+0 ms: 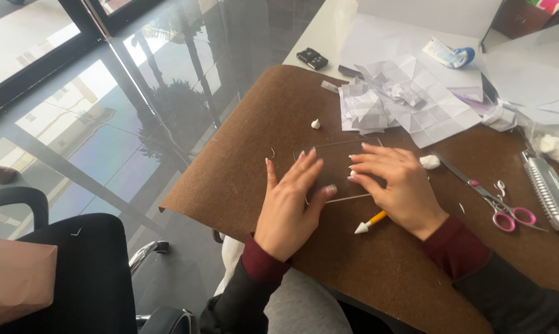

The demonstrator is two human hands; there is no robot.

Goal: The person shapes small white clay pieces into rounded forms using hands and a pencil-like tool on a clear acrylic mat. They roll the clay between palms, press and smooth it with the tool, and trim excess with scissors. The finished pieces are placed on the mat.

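— Left hand (290, 201): flat, fingers spread wide, pressed on the near-left part of a clear plastic sheet (335, 162). Gripping nothing.

— Right hand (396, 180)?

— Also palm down on the sheet, fingers loosely curled, tips on its right half. Thumbs nearly meeting over the near edge. Holding nothing either.

— Sheet's place?

— Lying flat on the brown mat (242, 167), near its middle, mostly hidden under both hands.

— Close by?

— Orange-handled tool with white tip (370, 222) just below the right wrist. Small white wad (429, 161) beside the right knuckles; another white bit (316, 124) above the sheet.

— Farther out?

— Pink-handled scissors (499, 204) to the right, grey ridged tool (550, 193) beyond them. Crumpled creased white paper (403, 99) at the mat's far edge. Small black object (312, 59) on the white table (320, 31). Glass floor off left, black chair (75, 272) below.
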